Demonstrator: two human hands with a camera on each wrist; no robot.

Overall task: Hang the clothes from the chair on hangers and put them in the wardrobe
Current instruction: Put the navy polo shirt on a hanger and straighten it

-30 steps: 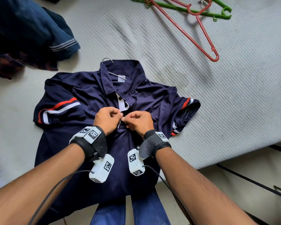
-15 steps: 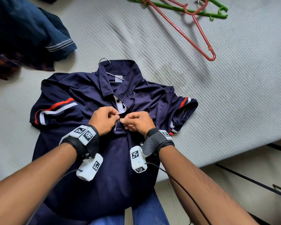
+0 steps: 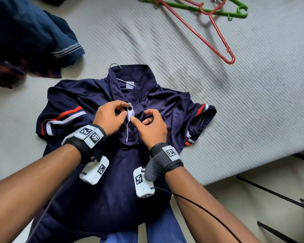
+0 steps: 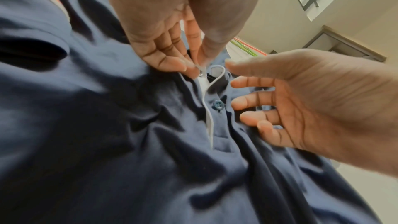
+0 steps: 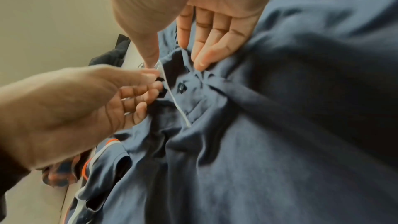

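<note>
Navy polo shirt [image 3: 98, 181] flat on mattress [image 3: 253, 111], wire hanger hook [image 3: 114, 64] showing at collar. Left hand [image 3: 111, 116] pinching white-edged placket by top button. Right hand [image 3: 152, 125] fingers loose, resting on fabric, gripping nothing per left wrist cam. Head cam only: red hanger [image 3: 212, 27], green hanger [image 3: 223, 14] farther back, well apart.

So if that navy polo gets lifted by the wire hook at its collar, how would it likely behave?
The navy polo looks thin and floppy, wrinkling around both hands, so it would probably drape limp. Its placket is partly open, so the collar could sag off the wire hook.
</note>
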